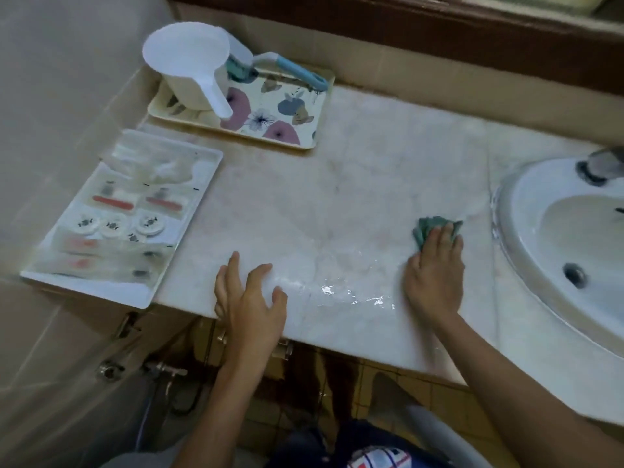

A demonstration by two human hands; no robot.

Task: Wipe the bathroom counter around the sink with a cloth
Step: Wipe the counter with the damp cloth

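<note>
A pale marble counter [354,184] runs from the left wall to a white oval sink [526,231] at the right. My right hand [434,268] presses flat on a folded green cloth [426,228] lying on the counter just left of the sink rim. My left hand [250,298] rests near the counter's front edge, fingers spread, with nothing in it. Between the two hands, wet streaks [351,295] shine on the marble.
A flowered tray [304,130] at the back left carries a white scoop [192,69] and a blue-handled brush [290,67]. A white tray [189,211] of small toiletries overhangs the left front edge. The metal tap base [597,167] stands behind the sink.
</note>
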